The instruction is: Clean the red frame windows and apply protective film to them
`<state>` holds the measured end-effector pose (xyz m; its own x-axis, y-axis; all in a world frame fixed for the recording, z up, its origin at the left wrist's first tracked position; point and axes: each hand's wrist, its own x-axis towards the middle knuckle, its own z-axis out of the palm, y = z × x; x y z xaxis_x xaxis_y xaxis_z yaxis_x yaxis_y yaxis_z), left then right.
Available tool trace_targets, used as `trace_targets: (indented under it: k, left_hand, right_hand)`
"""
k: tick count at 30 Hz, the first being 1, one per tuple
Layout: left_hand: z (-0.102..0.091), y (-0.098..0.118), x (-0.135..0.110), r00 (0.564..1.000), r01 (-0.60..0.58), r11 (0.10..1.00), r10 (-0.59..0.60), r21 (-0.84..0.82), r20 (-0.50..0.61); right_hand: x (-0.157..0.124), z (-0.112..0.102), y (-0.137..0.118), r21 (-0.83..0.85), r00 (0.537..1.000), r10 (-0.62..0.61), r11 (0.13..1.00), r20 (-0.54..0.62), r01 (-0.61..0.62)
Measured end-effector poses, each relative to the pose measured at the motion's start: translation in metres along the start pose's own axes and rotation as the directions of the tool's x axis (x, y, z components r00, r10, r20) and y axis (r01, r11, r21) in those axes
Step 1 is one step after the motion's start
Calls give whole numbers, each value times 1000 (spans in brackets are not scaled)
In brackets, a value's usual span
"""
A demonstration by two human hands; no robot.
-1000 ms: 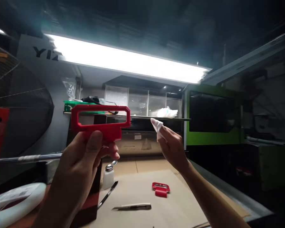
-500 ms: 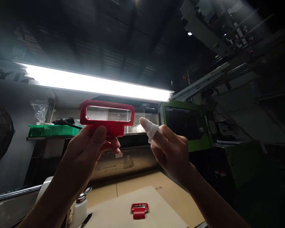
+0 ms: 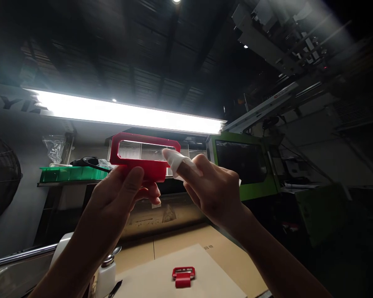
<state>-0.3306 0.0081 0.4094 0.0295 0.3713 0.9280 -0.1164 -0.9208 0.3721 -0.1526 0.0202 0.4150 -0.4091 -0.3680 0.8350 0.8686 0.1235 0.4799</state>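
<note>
Head view: your left hand (image 3: 115,198) is clamped, thumb against fingers, on the solid lower block of the red, rectangular, plastic-looking frame (image 3: 146,169), raised above the pale, flat sheet (image 3: 149,278). A thin white cloth (image 3: 175,161) wraps one extended finger of your right hand (image 3: 216,188); whether the thumb pinches it, cannot tell. Cloth overlaps the frame's right end; contact uncertain. Judgement: for wiping, brace the block firmly, draw the cloth taut, press lightly along the inner edge.
</note>
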Motion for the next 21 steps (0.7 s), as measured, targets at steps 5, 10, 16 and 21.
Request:
trace_targets:
  k: [5, 10, 16, 21]
  left_hand:
    - [-1, -1, 2, 1000, 11, 1000, -11, -2, -13]
    - [-4, -2, 1, 1000, 9, 1000, -9, -5, -24]
    - [-6, -3, 1, 999, 22, 1000, -22, -3, -29]
    - [-7, -2, 1, 997, 49, 999, -50, -19, -66]
  right_hand:
    - [-3, 6, 2, -50, 999, 7, 999, -35, -8]
    - [-5, 5, 0, -26, 996, 41, 999, -77, -43]
    - [1, 8, -6, -25, 997, -7, 1000, -74, 5]
    - [-4, 17, 0, -60, 998, 8, 998, -62, -12]
